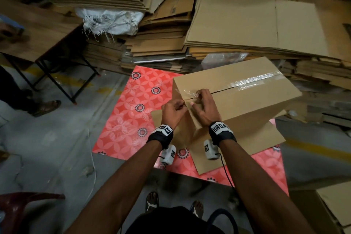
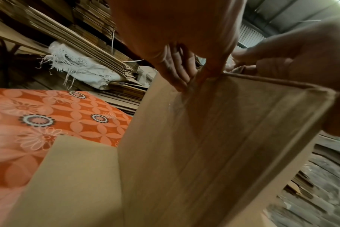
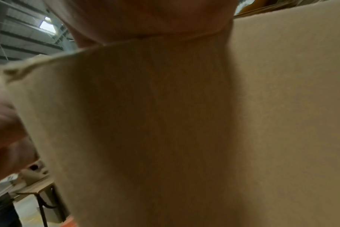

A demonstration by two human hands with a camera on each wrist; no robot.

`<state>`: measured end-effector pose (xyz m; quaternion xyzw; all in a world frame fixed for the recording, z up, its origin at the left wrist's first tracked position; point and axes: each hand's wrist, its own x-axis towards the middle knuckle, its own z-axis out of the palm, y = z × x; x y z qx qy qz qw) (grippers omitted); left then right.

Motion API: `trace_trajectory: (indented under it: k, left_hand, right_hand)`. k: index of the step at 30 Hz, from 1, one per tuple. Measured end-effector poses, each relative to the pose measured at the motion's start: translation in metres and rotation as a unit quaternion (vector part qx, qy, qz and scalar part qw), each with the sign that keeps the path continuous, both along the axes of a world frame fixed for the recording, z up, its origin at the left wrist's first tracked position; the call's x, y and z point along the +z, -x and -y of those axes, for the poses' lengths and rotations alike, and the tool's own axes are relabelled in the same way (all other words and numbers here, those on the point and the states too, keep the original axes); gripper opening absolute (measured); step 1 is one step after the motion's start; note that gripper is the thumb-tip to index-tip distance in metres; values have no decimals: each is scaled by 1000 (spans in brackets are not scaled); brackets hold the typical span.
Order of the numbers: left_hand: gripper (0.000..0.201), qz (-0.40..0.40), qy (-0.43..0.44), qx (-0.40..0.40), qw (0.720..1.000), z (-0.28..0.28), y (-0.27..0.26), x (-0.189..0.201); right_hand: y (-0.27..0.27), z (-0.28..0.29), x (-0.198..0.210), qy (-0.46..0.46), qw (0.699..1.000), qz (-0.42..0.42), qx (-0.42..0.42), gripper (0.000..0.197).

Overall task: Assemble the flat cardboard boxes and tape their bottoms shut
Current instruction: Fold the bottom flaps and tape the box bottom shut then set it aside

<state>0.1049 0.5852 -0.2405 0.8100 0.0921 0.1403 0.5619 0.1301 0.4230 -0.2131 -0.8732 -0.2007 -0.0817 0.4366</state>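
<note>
The cardboard box (image 1: 237,97) stands bottom-up on a red patterned mat (image 1: 121,119), its seam running away toward the upper right. Clear tape (image 1: 254,80) covers the far seam. At the near edge, left hand (image 1: 171,112) and right hand (image 1: 204,108) fingers (image 1: 201,94) pinch the loose tape end. Cardboard stacks (image 1: 247,24) crowd behind; bare floor (image 1: 57,148) lies left.

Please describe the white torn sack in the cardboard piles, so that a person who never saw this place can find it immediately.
Start at the red floral mat on the floor and look past its far edge to the stacks of flat cardboard. The white sack lies crumpled beneath the far-left stack, atop lower piles. It is the only white woven thing among brown sheets, with frayed threads hanging from its torn edge.
</note>
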Motion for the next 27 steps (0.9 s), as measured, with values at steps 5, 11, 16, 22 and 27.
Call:
trace_trajectory:
  k: [5, 11, 16, 22, 27]
  left_hand:
    - [36, -8, 2, 18, 1000, 13, -1, 7]
    - [86, -75, -73, -83, 991, 22, -12, 6]
    - [110, -116, -65, -110, 985, 8, -27, 9]
    - [110, -136, -103, -144, 975, -24, -41, 11]
    - [89, -135, -185, -165, 959, -54, -47, 34]
  right_hand:
    - [-3, -2, 0, -33, 998, 17, -51, 14]
    - [-11, 0, -8, -34, 987, 32, -153, 16]
    - [-14, 4, -5, -17, 983, 39, -177, 16]
    - [-19, 15, 8, 114, 992, 21, -54, 12]
    - [-14, 12, 4, 123, 989, 3, -81, 18]
